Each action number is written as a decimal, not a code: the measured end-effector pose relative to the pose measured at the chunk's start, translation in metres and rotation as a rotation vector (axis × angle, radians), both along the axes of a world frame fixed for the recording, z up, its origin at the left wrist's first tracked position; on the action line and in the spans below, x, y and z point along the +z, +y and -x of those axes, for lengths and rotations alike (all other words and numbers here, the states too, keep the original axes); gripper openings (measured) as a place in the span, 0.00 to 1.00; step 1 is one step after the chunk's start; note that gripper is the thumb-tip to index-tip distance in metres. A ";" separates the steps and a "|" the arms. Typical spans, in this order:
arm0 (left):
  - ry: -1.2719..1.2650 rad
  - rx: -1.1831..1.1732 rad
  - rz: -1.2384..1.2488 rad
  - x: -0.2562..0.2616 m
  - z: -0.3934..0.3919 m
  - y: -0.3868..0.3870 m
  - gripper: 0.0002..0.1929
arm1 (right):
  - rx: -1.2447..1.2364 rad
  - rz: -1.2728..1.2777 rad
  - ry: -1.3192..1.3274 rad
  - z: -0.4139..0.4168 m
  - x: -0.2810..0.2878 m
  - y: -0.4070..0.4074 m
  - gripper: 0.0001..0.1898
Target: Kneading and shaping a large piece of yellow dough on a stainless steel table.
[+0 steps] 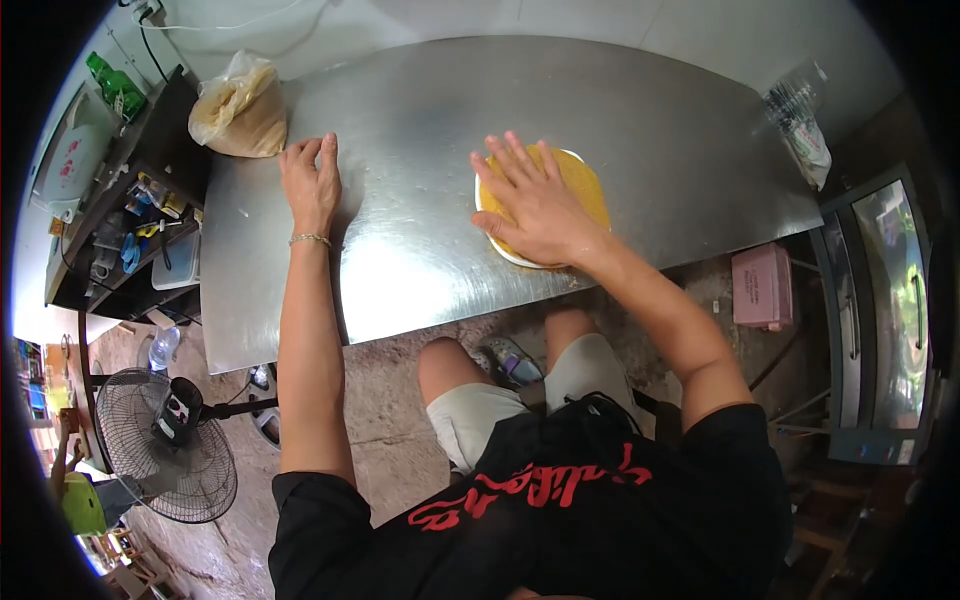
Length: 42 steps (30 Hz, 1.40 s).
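Observation:
My right hand (pixel 536 206) lies flat with its fingers apart on a yellow, crumbly layer (pixel 581 180) that fills a white-rimmed round dish or tray (pixel 480 193). My left hand (pixel 311 176) is over the left part of the metal table, its fingers bent and the thumb raised; whether it pinches anything small cannot be seen. Just beyond that hand stands a clear plastic bag (pixel 244 109) of tan powder or crumbs. A few crumbs lie beside the dish, by the near edge of the steel tabletop (pixel 420 112).
A dark shelf (pixel 142 176) with scissors, tools and a plastic container adjoins the table's left end. Below it stands a black fan (pixel 169 442). A plastic package (pixel 806 135) is at the right end, near a metal cabinet (pixel 870 315). Under the table sits a pink box (pixel 761 287).

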<state>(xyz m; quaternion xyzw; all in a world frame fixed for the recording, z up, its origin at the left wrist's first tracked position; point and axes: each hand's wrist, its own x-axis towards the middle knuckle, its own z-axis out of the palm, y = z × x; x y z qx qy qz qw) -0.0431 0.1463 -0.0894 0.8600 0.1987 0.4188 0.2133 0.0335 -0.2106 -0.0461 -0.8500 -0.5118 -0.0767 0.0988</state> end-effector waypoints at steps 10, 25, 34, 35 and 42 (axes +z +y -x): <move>0.016 -0.022 -0.042 0.002 -0.002 0.001 0.26 | 0.014 -0.004 0.074 0.001 -0.003 -0.001 0.44; -0.013 0.001 -0.035 0.010 -0.006 -0.004 0.25 | -0.107 0.058 0.115 -0.062 -0.002 -0.002 0.43; 0.011 -0.011 0.009 0.006 -0.003 -0.004 0.25 | -0.009 0.016 0.122 -0.045 0.012 0.047 0.43; 0.006 -0.011 0.017 0.004 -0.003 -0.005 0.25 | -0.014 0.014 0.121 -0.043 0.006 0.051 0.43; -0.015 -0.055 0.006 0.011 -0.008 -0.009 0.24 | -0.055 0.105 0.103 -0.035 -0.007 0.054 0.44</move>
